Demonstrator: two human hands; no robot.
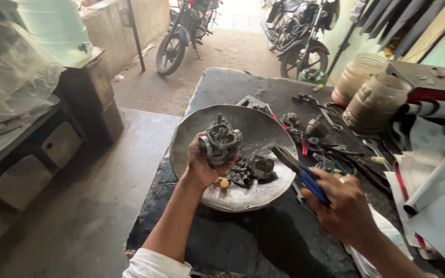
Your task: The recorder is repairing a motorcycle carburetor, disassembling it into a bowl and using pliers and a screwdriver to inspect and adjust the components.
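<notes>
My left hand grips a grey metal carburetor body and holds it up over a large round metal pan. My right hand holds blue-handled pliers, their jaws pointing left toward the carburetor, a short gap apart from it. In the pan below lie several small dark metal parts and a small orange piece.
The pan rests on a dark workbench. Loose tools and parts lie to the right, with two plastic jars behind them and folded sheets at the right edge. Two motorcycles stand beyond. A cabinet is left.
</notes>
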